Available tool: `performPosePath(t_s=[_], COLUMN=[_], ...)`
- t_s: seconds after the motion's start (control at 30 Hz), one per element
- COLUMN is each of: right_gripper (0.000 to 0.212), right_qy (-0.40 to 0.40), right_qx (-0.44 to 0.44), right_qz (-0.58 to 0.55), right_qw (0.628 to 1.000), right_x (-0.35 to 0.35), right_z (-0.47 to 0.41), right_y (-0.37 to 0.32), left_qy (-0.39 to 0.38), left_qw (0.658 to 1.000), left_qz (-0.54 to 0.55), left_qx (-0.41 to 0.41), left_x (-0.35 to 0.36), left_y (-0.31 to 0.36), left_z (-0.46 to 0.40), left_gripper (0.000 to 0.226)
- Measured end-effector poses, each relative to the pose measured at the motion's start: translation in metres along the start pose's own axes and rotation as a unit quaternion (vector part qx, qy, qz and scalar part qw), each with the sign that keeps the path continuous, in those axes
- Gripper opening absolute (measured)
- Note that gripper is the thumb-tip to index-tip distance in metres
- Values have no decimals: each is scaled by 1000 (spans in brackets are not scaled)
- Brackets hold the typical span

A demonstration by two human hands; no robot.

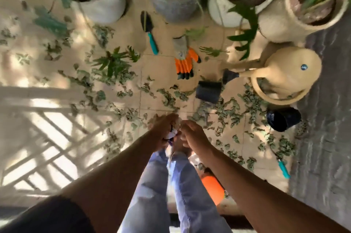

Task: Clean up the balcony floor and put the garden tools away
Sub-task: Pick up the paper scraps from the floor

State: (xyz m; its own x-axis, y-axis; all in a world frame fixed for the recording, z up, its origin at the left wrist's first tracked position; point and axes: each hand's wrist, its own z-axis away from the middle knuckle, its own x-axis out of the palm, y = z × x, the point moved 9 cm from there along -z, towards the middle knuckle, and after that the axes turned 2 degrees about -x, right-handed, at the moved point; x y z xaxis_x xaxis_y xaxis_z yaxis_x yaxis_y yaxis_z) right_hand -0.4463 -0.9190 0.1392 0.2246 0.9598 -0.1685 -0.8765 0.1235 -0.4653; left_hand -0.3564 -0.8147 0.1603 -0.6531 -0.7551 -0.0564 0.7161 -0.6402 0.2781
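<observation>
Dry green leaves (167, 97) litter the beige tiled floor (163, 69). A trowel with a teal handle (150, 33) lies near the pots, and an orange and grey glove (184, 58) lies beside it. A second teal-handled tool (283, 168) lies at the right by the rug. My left hand (163, 132) is closed on a small crumpled white and purple thing (173, 133) that I cannot identify. My right hand (193, 134) touches it with bent fingers; whether it grips is unclear.
Several large plant pots (106, 6) line the far side. A tan watering can (284, 73) stands at the right, with two small black pots (209, 92) (283, 118) near it. A grey rug (322, 137) covers the right side. An orange object (212, 189) lies by my legs.
</observation>
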Motion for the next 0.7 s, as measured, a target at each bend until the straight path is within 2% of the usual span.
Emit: performPosePath(t_s=[0.1, 0.17, 0.3, 0.37, 0.43, 0.5, 0.57, 0.63, 0.67, 0.7], right_gripper=[29, 27, 54, 62, 56, 38, 27, 17, 19, 26], right_qy=[-20, -23, -13, -25, -24, -35, -52, -60, -67, -71], right_qx=[-5, -28, -45, -59, -66, -71, -70, -80, -90, -97], right_qz=[-12, 17, 9, 13, 13, 19, 26, 21, 15, 14], right_qw=[1000, 999, 999, 998, 997, 997, 996, 995, 994, 993], right_x=[33, 59, 116, 154, 191, 231, 272, 315, 338, 360], right_z=[8, 8, 4, 4, 15, 30, 44, 58, 63, 67], right_y=[-24, -40, -56, -62, -77, -93, -107, -128, -142, -155], left_qy=[-35, -32, -13, -29, -27, -10, 17, 46, 50, 59], left_qw=[975, 960, 934, 912, 885, 861, 819, 788, 774, 758], left_qz=[209, 269, 347, 400, 459, 505, 569, 612, 631, 648], left_qx=[-71, -73, -87, -86, -76, -59, -71, -49, -37, -28], left_x=[-19, -41, -87, -111, -141, -175, -210, -251, -274, -298], left_y=[-22, -29, -59, -76, -87, -104, -130, -150, -146, -148], left_z=[0, -3, -2, 5, 20, 33, 36, 30, 44, 48], left_gripper=[33, 29, 25, 22, 22, 26, 25, 70, 65, 47])
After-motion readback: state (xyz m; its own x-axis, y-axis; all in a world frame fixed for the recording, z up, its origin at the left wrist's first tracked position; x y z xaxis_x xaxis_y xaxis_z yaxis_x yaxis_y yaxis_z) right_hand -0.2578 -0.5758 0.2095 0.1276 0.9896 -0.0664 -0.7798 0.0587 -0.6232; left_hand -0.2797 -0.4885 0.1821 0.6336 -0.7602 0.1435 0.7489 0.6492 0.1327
